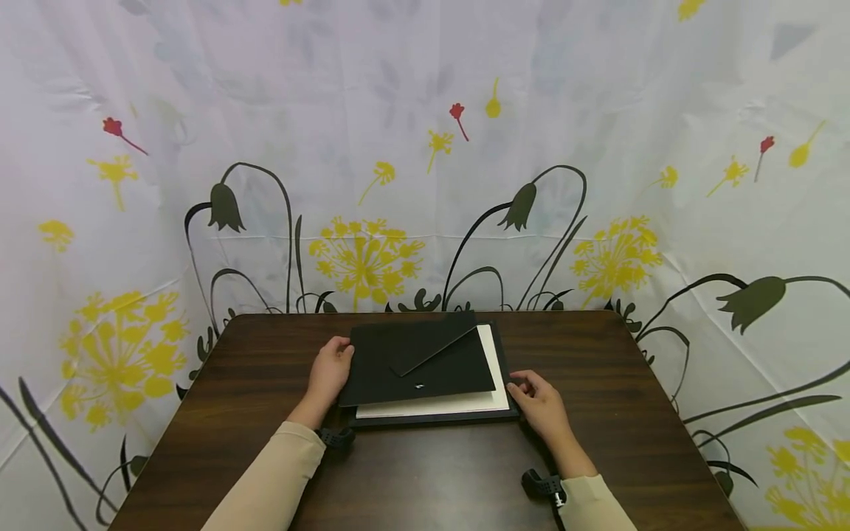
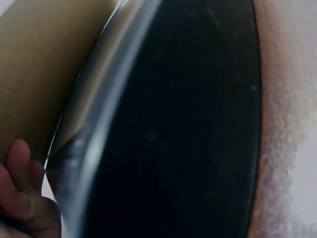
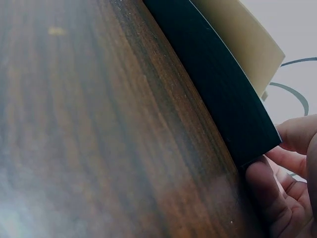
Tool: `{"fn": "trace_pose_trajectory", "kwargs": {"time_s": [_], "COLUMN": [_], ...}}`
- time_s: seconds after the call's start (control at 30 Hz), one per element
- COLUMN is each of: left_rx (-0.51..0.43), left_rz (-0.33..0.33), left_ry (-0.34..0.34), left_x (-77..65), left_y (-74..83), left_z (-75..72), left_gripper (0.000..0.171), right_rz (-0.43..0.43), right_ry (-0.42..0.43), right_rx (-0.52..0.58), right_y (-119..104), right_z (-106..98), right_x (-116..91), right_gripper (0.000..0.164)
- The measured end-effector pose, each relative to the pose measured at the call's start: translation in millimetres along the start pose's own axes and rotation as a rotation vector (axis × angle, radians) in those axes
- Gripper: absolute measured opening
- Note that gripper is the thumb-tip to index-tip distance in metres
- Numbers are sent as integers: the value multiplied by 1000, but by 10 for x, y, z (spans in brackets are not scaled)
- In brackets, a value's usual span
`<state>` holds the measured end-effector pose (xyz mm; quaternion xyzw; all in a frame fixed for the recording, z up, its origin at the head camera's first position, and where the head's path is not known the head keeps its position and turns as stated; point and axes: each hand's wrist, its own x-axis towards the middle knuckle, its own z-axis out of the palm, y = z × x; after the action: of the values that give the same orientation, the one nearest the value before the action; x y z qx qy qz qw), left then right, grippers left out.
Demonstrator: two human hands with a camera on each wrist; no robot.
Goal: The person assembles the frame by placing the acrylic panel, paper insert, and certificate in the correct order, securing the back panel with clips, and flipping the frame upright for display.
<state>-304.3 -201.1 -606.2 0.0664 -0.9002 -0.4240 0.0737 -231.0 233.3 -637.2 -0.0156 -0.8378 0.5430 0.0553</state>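
A black picture frame (image 1: 438, 421) lies face down on the table, with a white sheet (image 1: 493, 365) showing inside it. Over it, tilted and shifted to the left, is the frame's black backing board (image 1: 385, 350) with a folded stand leg and a small metal piece. My left hand (image 1: 328, 375) holds the board by its left edge; the left wrist view shows the board's tan underside (image 2: 44, 74) lifted from the frame. At the frame's right side, my right hand (image 1: 541, 404) pinches the near corner between thumb and fingers, as the right wrist view shows.
The dark wooden table (image 1: 425, 472) reaches from the near side to a floral curtain (image 1: 412, 147) hanging behind it. Both wrists wear black camera bands, the left band (image 1: 337, 439) close to the frame's near left corner.
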Motion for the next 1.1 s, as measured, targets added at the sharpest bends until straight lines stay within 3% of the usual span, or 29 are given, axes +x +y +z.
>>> {"fn": "trace_pose_trajectory", "kwargs": {"time_s": [0.27, 0.67, 1.1], "left_rx": [17, 119, 204], "left_rz": [48, 71, 106], "left_ry": [-8, 4, -6], "left_x": [9, -23, 26], "left_y": [90, 173, 339], "left_z": [65, 121, 175], "left_gripper": [36, 33, 31], "right_rz": [-13, 7, 35], "right_ry": [11, 23, 7], "right_rx": [-2, -20, 47], "right_y": [33, 45, 40], "right_z": [2, 15, 0], "right_x": [34, 33, 49], "right_gripper": [18, 14, 16]}}
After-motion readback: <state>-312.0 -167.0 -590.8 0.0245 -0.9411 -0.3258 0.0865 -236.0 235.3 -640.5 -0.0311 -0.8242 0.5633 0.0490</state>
